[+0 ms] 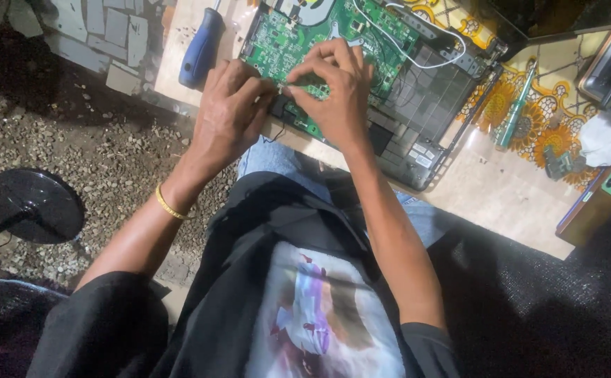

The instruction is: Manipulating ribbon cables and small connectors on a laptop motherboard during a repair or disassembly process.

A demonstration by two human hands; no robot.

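The green circuit board [298, 42] lies in the opened laptop [417, 105] at top center; our left hand [230, 112] and right hand [337, 87] pinch a small part on its near edge.

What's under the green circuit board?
The green circuit board sits in an open dark laptop chassis on a board. Both hands cover its near edge, so that part is hidden.

Outdoor repair bench, gravel ground [109, 150], opened laptop [361, 63], screwdrivers [200, 47]
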